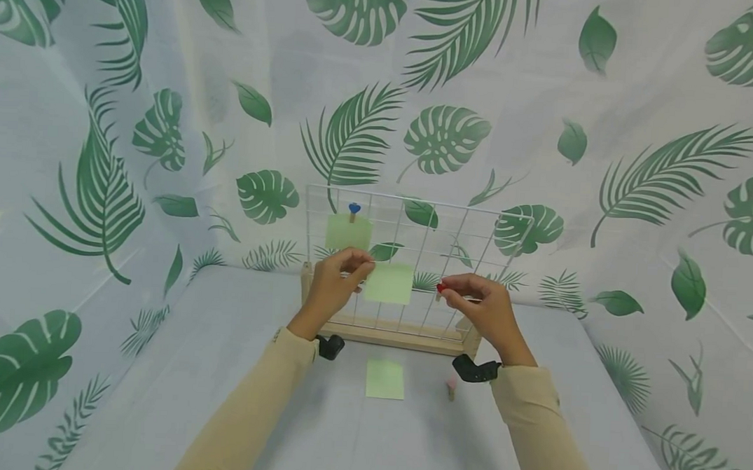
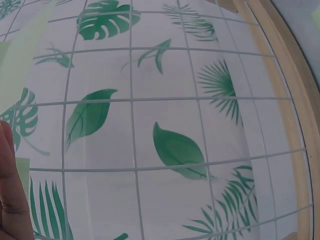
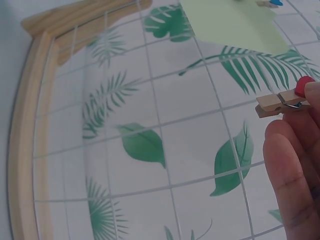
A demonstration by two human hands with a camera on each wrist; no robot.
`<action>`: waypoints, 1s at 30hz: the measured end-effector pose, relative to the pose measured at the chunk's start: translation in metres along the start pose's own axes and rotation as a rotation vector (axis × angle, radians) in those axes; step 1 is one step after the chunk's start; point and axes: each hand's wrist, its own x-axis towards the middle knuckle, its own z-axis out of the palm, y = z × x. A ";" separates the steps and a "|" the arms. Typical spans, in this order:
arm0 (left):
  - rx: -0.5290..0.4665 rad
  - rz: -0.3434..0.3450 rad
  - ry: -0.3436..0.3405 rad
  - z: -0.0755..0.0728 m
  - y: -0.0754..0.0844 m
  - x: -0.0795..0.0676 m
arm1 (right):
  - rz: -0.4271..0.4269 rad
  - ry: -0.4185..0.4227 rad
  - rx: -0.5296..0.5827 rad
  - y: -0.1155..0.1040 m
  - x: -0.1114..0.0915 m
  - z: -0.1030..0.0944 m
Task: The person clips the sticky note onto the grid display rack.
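Observation:
In the head view my left hand pinches a pale green sticky note by its left edge, holding it in front of a white wire grid. My right hand pinches a small wooden clothespin with a red ornament on its end; its jaws point away from the fingers. Another green note hangs at the grid's upper left under a clothespin with a blue heart. In the left wrist view only the fingers and a strip of the note show at the left edge.
The grid stands in a wooden base on a white table. Before it lie a third green note and a clothespin with a pink ornament. Leaf-printed cloth hangs behind and on both sides.

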 end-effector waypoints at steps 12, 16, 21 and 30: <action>-0.034 0.000 -0.034 0.000 0.006 0.008 | -0.013 -0.034 0.038 -0.009 0.008 -0.004; -0.031 -0.010 -0.040 0.001 0.008 0.009 | -0.007 -0.039 0.034 -0.012 0.011 -0.006; -0.030 -0.004 -0.029 0.002 0.008 0.010 | 0.002 -0.031 0.036 -0.016 0.015 -0.008; -0.025 0.005 -0.019 0.006 0.009 0.013 | -0.021 -0.029 0.052 -0.021 0.021 -0.010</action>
